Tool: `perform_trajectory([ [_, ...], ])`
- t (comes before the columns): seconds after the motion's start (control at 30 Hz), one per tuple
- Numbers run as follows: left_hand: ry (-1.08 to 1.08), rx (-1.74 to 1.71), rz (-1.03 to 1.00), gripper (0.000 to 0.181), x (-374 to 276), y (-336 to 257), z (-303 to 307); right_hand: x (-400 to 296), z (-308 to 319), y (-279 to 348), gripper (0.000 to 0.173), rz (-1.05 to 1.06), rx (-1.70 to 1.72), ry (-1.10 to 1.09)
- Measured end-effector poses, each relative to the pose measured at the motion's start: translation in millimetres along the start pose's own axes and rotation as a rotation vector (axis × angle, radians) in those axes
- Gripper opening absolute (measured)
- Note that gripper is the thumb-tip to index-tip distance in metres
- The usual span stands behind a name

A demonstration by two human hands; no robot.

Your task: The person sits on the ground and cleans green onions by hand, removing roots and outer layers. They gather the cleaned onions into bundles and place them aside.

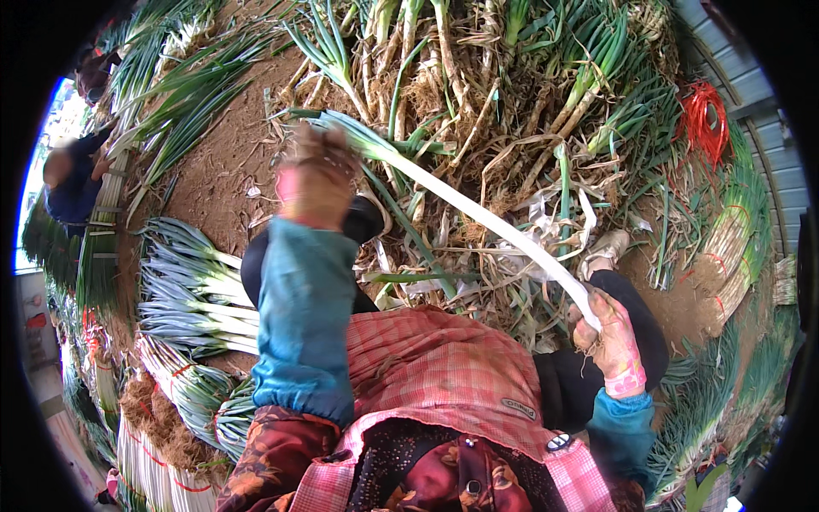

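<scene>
A long green onion with a smooth white stalk (480,208) stretches slantwise across the view before me. My right hand (612,333), in a dirty pinkish work glove, is closed around its root end at the lower right. My left hand (318,173), gloved and blurred by motion, is at its green leaf end at the upper left; its fingers are too blurred to tell whether they grip the leaves. Beneath the stalk lie peeled dry leaves and scraps (512,281). Just beyond stands a heap of unpeeled green onions (448,64) with soil and roots on them.
Cleaned green onions (198,294) lie beside my left leg, with tied bundles (185,377) below them. More tied bundles (726,256) and red plastic twine (704,121) are at the right, near a corrugated metal wall (761,128). Another person (73,185) works at the far left.
</scene>
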State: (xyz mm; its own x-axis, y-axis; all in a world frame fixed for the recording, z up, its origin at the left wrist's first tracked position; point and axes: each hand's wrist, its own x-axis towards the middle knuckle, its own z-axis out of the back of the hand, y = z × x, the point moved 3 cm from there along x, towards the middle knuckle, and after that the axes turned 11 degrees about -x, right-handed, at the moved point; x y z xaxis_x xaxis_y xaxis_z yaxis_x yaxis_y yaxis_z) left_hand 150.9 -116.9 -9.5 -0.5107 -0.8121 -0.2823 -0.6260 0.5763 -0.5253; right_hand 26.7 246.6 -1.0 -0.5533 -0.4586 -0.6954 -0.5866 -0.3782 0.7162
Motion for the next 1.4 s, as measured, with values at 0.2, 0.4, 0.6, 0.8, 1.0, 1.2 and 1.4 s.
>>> perform_trajectory([
  [0.2,-0.359,0.371,0.524,0.025,1.9,122.8,84.5,-27.0,-26.8,15.0,0.042,0.099,-0.151,0.082],
  [0.4,-0.280,0.344,0.515,0.011,18.4,125.8,105.5,-36.1,-33.4,7.8,0.040,0.087,-0.167,0.093],
  [0.6,-0.208,0.287,0.409,0.011,11.3,120.6,97.7,-37.8,-35.6,2.6,0.037,0.112,-0.233,0.068],
  [0.8,-0.173,0.313,0.211,0.005,17.8,109.2,87.9,-21.6,-10.2,-12.6,0.027,-0.062,0.301,0.102],
  [1.0,-0.154,-0.204,0.236,0.011,4.0,85.9,60.9,-20.5,-16.3,-10.9,0.032,-0.139,0.647,0.400],
  [1.2,-0.254,-0.493,0.237,0.015,-2.5,84.2,48.7,-25.4,-43.4,-34.9,0.031,-0.414,1.170,0.595],
  [1.4,-0.365,-0.213,0.147,0.009,-3.5,72.3,63.8,-43.2,-80.0,-53.4,0.046,-0.395,1.204,0.537],
])
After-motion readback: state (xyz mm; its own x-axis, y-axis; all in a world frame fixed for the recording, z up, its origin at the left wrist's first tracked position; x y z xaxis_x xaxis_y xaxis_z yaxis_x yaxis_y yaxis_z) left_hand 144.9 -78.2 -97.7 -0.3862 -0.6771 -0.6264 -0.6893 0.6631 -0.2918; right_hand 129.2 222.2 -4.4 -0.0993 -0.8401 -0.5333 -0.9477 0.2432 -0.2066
